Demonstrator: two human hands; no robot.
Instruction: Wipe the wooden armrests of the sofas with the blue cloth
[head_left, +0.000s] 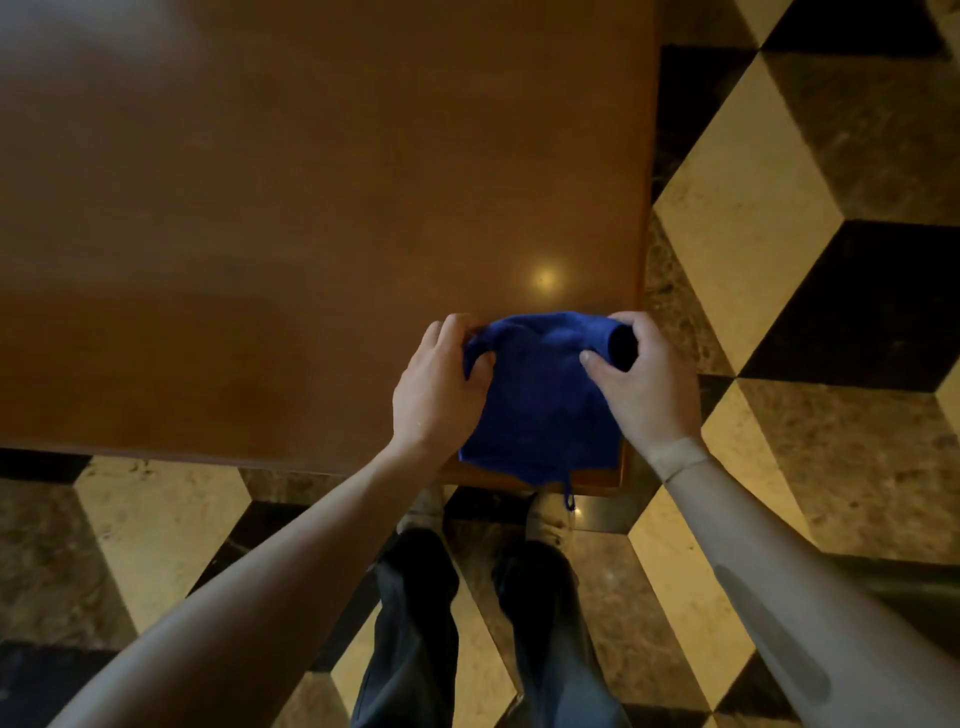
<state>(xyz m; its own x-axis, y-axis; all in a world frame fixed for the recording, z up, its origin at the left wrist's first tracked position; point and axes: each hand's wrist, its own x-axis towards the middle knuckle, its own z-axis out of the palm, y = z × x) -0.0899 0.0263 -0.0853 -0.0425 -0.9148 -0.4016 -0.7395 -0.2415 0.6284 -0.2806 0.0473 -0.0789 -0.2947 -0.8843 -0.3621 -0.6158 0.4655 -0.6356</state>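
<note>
Gripping blue cloth (540, 395), fingertips hidden.

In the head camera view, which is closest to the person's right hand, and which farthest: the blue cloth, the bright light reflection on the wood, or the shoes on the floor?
1. Blue cloth: gripped by the right hand, at the wooden surface's near right corner.
2. Light reflection: on the wood, just beyond the cloth and left of the hand.
3. Shoes: on the checkered floor below the edge, farthest.
</note>
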